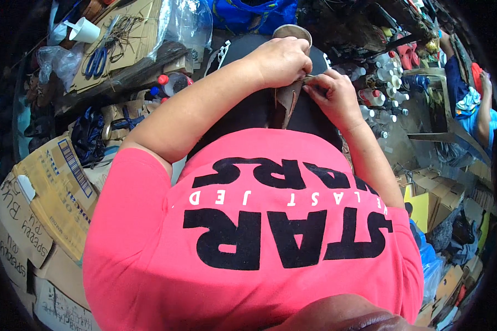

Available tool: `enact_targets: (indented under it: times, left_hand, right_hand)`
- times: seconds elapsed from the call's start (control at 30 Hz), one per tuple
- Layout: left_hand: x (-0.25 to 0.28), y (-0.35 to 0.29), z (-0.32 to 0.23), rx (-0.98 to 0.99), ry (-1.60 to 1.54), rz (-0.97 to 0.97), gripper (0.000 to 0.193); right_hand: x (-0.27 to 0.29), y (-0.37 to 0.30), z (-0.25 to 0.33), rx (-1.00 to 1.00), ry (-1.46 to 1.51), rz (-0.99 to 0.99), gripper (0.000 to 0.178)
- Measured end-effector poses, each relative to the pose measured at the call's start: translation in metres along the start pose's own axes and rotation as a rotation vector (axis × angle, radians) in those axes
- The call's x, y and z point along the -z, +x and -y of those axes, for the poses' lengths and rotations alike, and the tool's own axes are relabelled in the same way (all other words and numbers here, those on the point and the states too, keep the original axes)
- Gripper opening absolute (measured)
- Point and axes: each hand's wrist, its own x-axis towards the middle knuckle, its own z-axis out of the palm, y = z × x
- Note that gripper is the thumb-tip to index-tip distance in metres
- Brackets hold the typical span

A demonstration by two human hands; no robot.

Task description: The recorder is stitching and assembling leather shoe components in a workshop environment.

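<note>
A brown leather piece [286, 103] with a slit-like opening lies across my dark-clothed lap. A rounded tan end with a pale rim [294, 32] shows just beyond my left hand; it may belong to the same item, shaped somewhat like a shoe. My left hand [284, 59] is closed over the leather, its fingers curled and partly hidden. Close beside it, my right hand [332, 92] pinches at the leather's edge with thumb and forefinger. Between the hands runs a short thin pale strand [310, 77], too small to identify surely.
Blue-handled scissors [97, 60] and dark strands lie on cardboard [124, 41] at upper left, near a white cup [84, 30]. Several plastic bottles [378, 98] stand to the right. Another person's arm [484, 105] is at the far right. Cardboard boxes [55, 187] sit at left.
</note>
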Motion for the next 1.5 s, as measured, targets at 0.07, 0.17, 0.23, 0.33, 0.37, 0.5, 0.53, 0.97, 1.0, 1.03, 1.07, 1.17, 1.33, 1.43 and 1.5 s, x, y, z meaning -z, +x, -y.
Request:
enact_targets:
  times: [0.07,0.17,0.23,0.33,0.37,0.5,0.53,0.97,1.0,1.03,1.07,1.17,1.33,1.43,1.5]
  left_hand:
    - [-0.002,0.003,0.002,0.007,-0.009,0.035,0.009]
    - [-0.005,0.005,0.004,-0.009,-0.061,0.054,0.007]
    - [-0.006,0.006,0.005,0.108,-0.242,0.093,0.007]
    - [-0.003,0.01,0.007,0.226,-0.376,0.269,0.014]
    - [0.0,0.011,0.007,0.258,-0.431,0.335,0.021]
    - [0.016,0.021,-0.001,0.379,-0.737,0.372,0.032]
    - [0.022,0.025,-0.006,0.386,-0.718,0.371,0.032]
    - [0.154,0.031,-0.049,0.211,-1.394,0.131,0.022]
    - [0.157,0.027,-0.05,0.211,-1.392,0.131,0.022]
    - [0.162,0.022,-0.048,0.199,-1.398,0.03,0.021]
    - [0.166,0.016,-0.046,0.185,-1.402,-0.071,0.021]
    - [0.189,-0.019,-0.029,-0.147,-1.547,-0.235,0.021]
    - [0.224,-0.113,0.002,0.027,-1.664,-0.413,0.032]
    - [0.226,-0.161,0.018,0.07,-1.78,-0.598,0.036]
    - [0.22,-0.186,0.03,0.081,-1.674,-0.706,0.037]
  right_hand:
    - [0.0,-0.002,0.0,-0.019,0.015,0.04,0.016]
    - [0.009,-0.014,0.002,-0.191,0.111,0.073,0.015]
    - [0.013,-0.021,0.004,-0.336,0.307,0.1,0.018]
    - [0.011,-0.027,0.008,-0.564,0.681,0.251,0.026]
    - [0.006,-0.027,0.009,-0.56,0.674,0.227,0.026]
    - [-0.011,-0.01,0.01,-0.462,0.62,0.082,0.025]
    - [-0.012,-0.006,0.011,-0.468,0.633,0.103,0.025]
    - [0.101,0.004,0.04,0.296,1.541,0.297,0.038]
    - [0.112,0.004,0.042,0.264,1.543,0.297,0.038]
    - [0.124,0.001,0.043,0.383,1.537,0.278,0.039]
    - [0.138,-0.009,0.046,0.389,1.528,0.2,0.033]
    - [0.183,-0.047,0.049,0.22,1.61,0.002,0.009]
    - [0.228,-0.103,0.014,0.215,1.722,-0.121,0.014]
    - [0.233,-0.134,-0.015,0.117,1.715,-0.281,0.011]
    - [0.224,-0.154,-0.037,0.023,1.637,-0.382,0.01]
